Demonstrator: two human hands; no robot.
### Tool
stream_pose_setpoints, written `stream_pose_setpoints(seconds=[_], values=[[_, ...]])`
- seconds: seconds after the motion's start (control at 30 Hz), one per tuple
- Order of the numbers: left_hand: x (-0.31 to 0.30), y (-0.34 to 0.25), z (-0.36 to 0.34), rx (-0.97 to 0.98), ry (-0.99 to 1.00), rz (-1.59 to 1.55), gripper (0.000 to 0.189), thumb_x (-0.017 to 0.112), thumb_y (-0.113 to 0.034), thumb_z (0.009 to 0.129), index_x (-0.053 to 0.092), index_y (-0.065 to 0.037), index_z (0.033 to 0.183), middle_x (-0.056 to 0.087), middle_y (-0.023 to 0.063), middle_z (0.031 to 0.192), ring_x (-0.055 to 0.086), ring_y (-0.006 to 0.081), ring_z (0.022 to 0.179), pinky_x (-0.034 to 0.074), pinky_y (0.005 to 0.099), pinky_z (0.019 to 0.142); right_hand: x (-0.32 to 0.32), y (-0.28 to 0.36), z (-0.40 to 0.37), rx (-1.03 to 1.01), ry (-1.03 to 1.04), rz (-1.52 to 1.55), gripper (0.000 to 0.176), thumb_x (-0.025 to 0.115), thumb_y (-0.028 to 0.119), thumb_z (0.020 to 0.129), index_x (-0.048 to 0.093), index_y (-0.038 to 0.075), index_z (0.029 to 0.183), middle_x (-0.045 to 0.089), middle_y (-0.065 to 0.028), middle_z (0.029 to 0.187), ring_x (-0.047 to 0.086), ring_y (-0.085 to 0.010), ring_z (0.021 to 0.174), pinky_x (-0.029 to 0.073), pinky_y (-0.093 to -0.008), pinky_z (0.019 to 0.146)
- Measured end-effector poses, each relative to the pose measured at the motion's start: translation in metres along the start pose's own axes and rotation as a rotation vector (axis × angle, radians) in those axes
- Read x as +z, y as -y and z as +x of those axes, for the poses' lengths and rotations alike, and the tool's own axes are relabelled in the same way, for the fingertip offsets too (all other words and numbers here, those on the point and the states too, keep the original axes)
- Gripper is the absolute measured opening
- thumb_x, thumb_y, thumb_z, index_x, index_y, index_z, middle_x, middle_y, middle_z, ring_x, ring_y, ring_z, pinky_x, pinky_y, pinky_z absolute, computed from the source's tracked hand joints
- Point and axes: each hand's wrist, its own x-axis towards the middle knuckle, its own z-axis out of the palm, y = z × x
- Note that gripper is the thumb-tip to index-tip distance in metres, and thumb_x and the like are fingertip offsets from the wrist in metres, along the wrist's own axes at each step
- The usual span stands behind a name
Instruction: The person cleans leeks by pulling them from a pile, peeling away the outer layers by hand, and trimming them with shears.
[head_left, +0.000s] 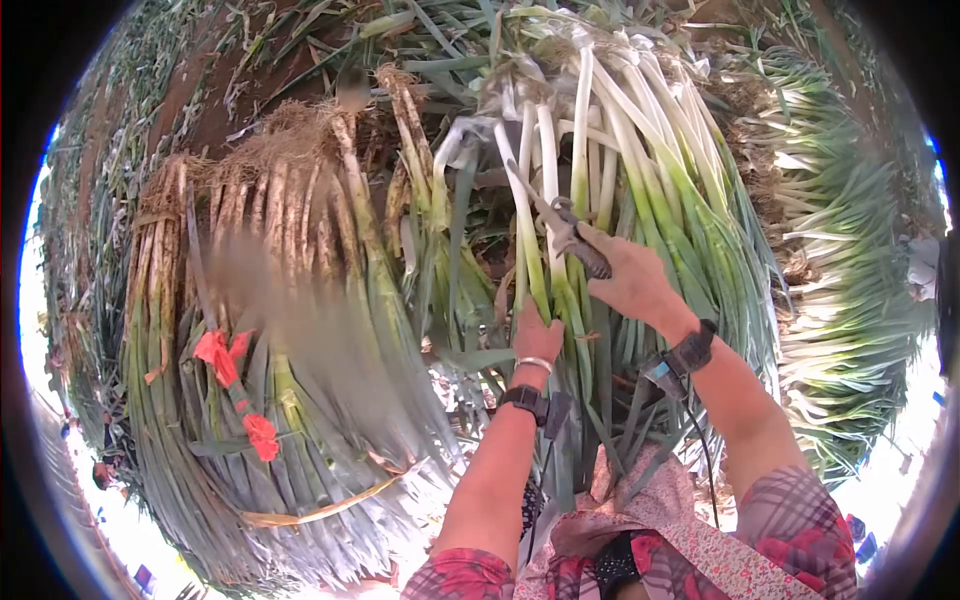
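My left hand [537, 330] is closed round the green part of a leek [530, 232], whose white end points away from me. In my right hand [632, 278] is a small knife [572, 232], its dark handle against my fingers and its blade lying across the white stalks. Cleaned leeks [655, 150] with white ends lie fanned out beyond and to the right of my hands. To the left are unpeeled leeks [270, 215] with brown, earthy stalks and roots.
A long row of cleaned leeks [845, 250] runs down the right side. Red ties [225, 358] and a pale band [325, 514] lie on the left bundle. Cables hang from devices on both my wrists. Loose leaves [290, 50] litter the soil at the top.
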Motion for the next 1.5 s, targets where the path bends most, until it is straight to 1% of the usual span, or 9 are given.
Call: stream_pose_setpoints(seconds=[0.2,0.43,0.53,0.6,0.67,0.73,0.8,1.1,1.5], values=[[0.021,0.004,-0.043,0.209,-0.093,0.389,0.077,0.058,-0.024,0.073,0.023,-0.003,0.138,0.047,0.0248,0.113,0.053,0.0431,0.098,0.046,0.0498,0.083,0.02,-0.016,0.037,-0.057,0.092,-0.119,0.063,0.059,0.016,0.064,0.049,0.015,0.126,0.062,-0.0187,0.082,0.06,-0.0387,0.079,0.046,-0.0471,0.071],[-0.041,-0.017,-0.066,0.293,0.301,0.675,0.084,0.069,-0.044,0.072,0.034,-0.003,0.137,0.05,0.0218,0.12,0.053,0.0395,0.104,0.044,0.0418,0.089,0.036,0.0,0.052,0.039,-0.088,-0.072,0.065,0.06,0.017,0.069,0.043,0.012,0.131,0.062,-0.0213,0.084,0.06,-0.0396,0.079,0.047,-0.0474,0.07],[-0.029,0.104,-0.007,0.299,0.455,0.417,0.069,0.067,-0.038,0.075,0.045,-0.002,0.13,0.053,0.0216,0.12,0.05,0.039,0.11,0.041,0.041,0.093,0.045,0.012,0.01,-0.102,0.088,-0.149,0.064,0.059,0.018,0.072,0.04,0.015,0.133,0.058,-0.0188,0.077,0.06,-0.0368,0.073,0.046,-0.0461,0.064],[-0.092,0.025,0.005,-0.114,0.024,0.032,0.047,0.067,-0.029,0.075,0.055,0.001,0.11,0.057,0.0203,0.106,0.053,0.0358,0.1,0.042,0.042,0.088,0.049,0.023,-0.009,-0.09,0.211,-0.209,0.064,0.059,0.019,0.072,0.04,0.015,0.133,0.057,-0.0181,0.076,0.06,-0.0361,0.072,0.046,-0.0457,0.063],[-0.085,0.077,0.061,0.248,-0.38,0.402,0.047,0.066,-0.024,0.076,0.052,0.001,0.114,0.056,0.0215,0.101,0.052,0.0386,0.098,0.042,0.0443,0.088,0.056,0.029,-0.019,-0.135,0.45,-0.207,0.071,0.063,0.021,0.068,0.04,0.017,0.135,0.056,-0.0157,0.079,0.058,-0.0368,0.073,0.046,-0.0446,0.067],[-0.092,0.065,0.099,0.118,-0.524,0.481,0.061,0.068,-0.025,0.075,0.044,-0.003,0.126,0.052,0.0201,0.115,0.046,0.0392,0.109,0.039,0.0461,0.093,0.058,0.032,-0.006,-0.111,0.5,-0.215,0.07,0.063,0.021,0.068,0.041,0.017,0.135,0.056,-0.0163,0.08,0.059,-0.0362,0.073,0.046,-0.0448,0.066],[-0.099,0.039,0.119,0.005,-0.523,0.496,0.06,0.069,-0.025,0.074,0.044,-0.003,0.123,0.051,0.0187,0.115,0.045,0.0395,0.11,0.038,0.046,0.093,0.066,0.024,0.008,-0.118,0.227,-0.145,0.059,0.058,0.023,0.075,0.045,0.014,0.131,0.058,-0.0163,0.08,0.06,-0.0354,0.073,0.047,-0.0456,0.063],[-0.112,0.031,0.139,-0.348,-0.407,0.34,0.048,0.074,-0.032,0.065,0.055,-0.007,0.1,0.058,0.0176,0.106,0.054,0.0362,0.103,0.041,0.0477,0.088,0.078,0.039,-0.004,-0.085,0.399,-0.09,0.062,0.059,0.021,0.073,0.045,0.014,0.133,0.059,-0.0171,0.084,0.06,-0.0362,0.078,0.047,-0.0447,0.067],[-0.101,0.033,0.114,-0.206,-0.396,-0.051,0.049,0.068,-0.019,0.07,0.048,0.003,0.108,0.06,0.0252,0.098,0.059,0.0406,0.091,0.046,0.0411,0.08,0.077,0.05,-0.014,-0.08,0.348,-0.078,0.061,0.06,0.021,0.073,0.045,0.014,0.133,0.059,-0.0142,0.081,0.059,-0.0352,0.078,0.045,-0.0435,0.066]])
